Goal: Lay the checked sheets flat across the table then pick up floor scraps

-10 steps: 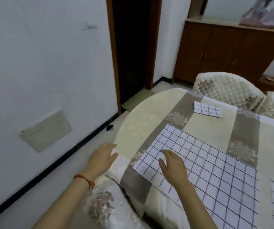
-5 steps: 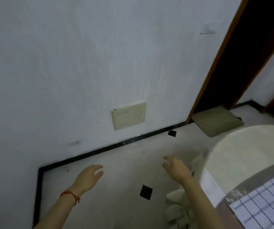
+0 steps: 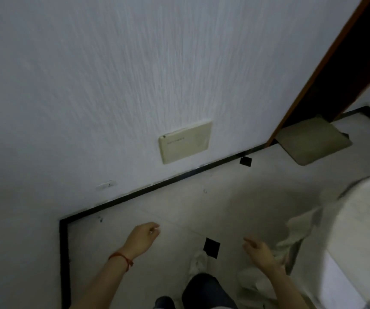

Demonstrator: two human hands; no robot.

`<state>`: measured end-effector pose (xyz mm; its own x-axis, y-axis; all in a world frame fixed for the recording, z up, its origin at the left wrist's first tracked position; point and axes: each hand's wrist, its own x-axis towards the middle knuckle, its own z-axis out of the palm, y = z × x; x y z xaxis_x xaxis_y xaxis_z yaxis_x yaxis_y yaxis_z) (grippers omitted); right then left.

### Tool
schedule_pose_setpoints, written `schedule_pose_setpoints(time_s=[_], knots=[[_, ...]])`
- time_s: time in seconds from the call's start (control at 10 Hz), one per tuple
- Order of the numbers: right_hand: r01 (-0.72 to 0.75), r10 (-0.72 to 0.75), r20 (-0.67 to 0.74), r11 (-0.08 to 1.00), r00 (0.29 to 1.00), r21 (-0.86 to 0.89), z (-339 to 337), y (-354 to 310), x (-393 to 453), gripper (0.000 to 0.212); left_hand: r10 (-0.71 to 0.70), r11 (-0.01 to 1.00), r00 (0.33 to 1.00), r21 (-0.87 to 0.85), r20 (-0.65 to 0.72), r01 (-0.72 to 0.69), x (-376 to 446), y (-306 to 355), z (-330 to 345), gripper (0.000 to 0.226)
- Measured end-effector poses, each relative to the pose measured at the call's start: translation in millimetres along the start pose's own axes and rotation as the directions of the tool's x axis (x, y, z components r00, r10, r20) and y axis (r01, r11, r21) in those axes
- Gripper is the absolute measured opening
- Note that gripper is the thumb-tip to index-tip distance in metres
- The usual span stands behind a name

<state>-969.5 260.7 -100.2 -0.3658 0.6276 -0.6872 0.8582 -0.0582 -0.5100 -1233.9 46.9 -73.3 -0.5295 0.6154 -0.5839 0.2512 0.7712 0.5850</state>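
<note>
Wall (image 3: 90,85), white and textured, fills the left and upper part of the view; a cream rectangular plate (image 3: 185,142) is fixed low on it, and a black skirting strip (image 3: 157,187) runs along its foot and turns a corner at lower left.

Left hand (image 3: 142,238), bare, with a red cord bracelet (image 3: 121,258) at the wrist, held out above the pale floor (image 3: 224,197); fingers loosely curled and empty, touching nothing.

Black square scrap (image 3: 211,247) lies flat on the floor between the two hands, just ahead of a light-coloured shoe (image 3: 198,262) and a dark trouser leg (image 3: 204,291).

Second black square scrap (image 3: 245,161) lies on the floor farther off, just beside the skirting strip and near the door frame.

Right hand (image 3: 261,253), bare, held out low above the floor to the right of the nearer scrap; fingers spread apart and empty.

Doorway (image 3: 358,63), dark with a brown wooden frame, at upper right; a grey-green mat (image 3: 313,143) lies on the floor at its threshold.

Bench (image 3: 362,230), round-edged and draped in a pale cloth, at the right edge; the cloth hangs in folds beside the right hand. Image blurred here; no checked sheets can be made out for certain.
</note>
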Motion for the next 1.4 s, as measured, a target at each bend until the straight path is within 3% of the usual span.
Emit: schedule_pose_setpoints(time_s=[0.1,0.3,0.5,0.7,0.8,1.0,1.2,1.4], knots=[[-0.082,0.083,-0.014,0.995,0.996,0.049,-13.9,1.1,32.7,0.038,0.036,0.999,0.998,0.007,0.05,-0.036,55.2,43.2,-9.7,0.034],[-0.201,0.205,-0.004,0.96,0.979,0.196,-48.6,-8.4,100.9,0.039,-0.052,0.999,0.989,-0.003,0.141,0.053,147.8,102.6,-28.2,0.022],[-0.212,0.244,-0.037,0.901,0.969,0.379,-109.2,-55.9,163.3,0.038,-0.207,0.977,0.965,-0.026,0.159,0.213,226.6,125.3,-42.1,0.02],[-0.221,0.34,-0.126,0.809,0.932,0.544,-171.1,-63.5,242.7,0.03,-0.231,0.973,0.952,0.05,0.199,0.226,310.1,175.7,-56.9,0.024],[-0.249,0.402,-0.145,0.771,0.904,0.586,-201.3,-69.7,264.0,0.014,-0.2,0.975,0.954,0.142,0.222,0.171,367.7,217.4,-63.9,0.028],[-0.349,0.559,-0.114,0.65,0.821,0.676,-245.1,-53.5,295.7,0.021,-0.085,0.966,0.917,0.257,0.389,-0.019,466.0,360.1,-44.8,0.028],[-0.362,0.676,-0.082,0.488,0.732,0.794,-273.6,-24.3,311.9,0.03,0.07,0.932,0.845,0.267,0.53,-0.244,539.3,530.9,22.9,0.029],[-0.31,0.723,-0.042,0.346,0.689,0.885,-327.1,32.1,353.5,0.029,0.127,0.903,0.79,0.259,0.6,-0.342,591.7,652.3,113.9,0.026]])
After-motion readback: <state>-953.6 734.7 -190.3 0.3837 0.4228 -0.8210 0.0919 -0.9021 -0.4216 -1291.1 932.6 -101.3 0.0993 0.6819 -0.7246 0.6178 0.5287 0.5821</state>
